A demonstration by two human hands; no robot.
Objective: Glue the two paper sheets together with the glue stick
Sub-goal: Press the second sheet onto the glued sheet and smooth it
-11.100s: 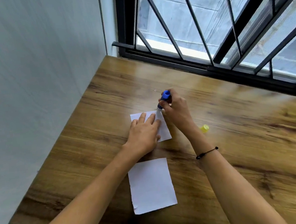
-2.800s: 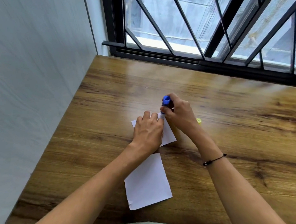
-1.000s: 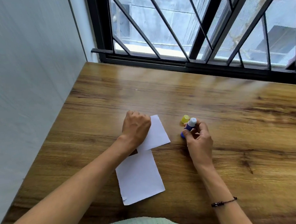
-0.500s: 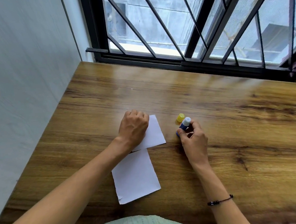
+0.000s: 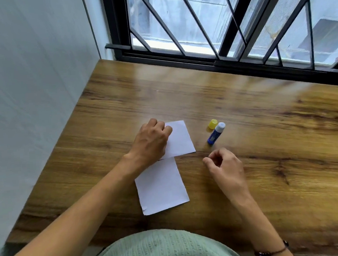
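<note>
Two white paper sheets lie on the wooden table (image 5: 263, 121). The far sheet (image 5: 180, 140) is tilted, and its near edge lies just over the far edge of the near sheet (image 5: 161, 188). My left hand (image 5: 152, 142) rests curled on the far sheet's left part and presses it down. The blue glue stick (image 5: 215, 134) stands uncapped on the table to the right of the far sheet, with its white tip up. Its yellow cap (image 5: 213, 124) sits just behind it. My right hand (image 5: 226, 168) hovers below the stick, empty, its fingers loosely curled.
A white wall (image 5: 32, 97) runs along the table's left edge. A black barred window (image 5: 227, 33) closes off the far edge. The table's near edge is at my green-clad lap (image 5: 162, 250).
My right hand has let go of the glue stick, left it standing by the cap, and drawn back toward me. My left hand stays on the far sheet.
</note>
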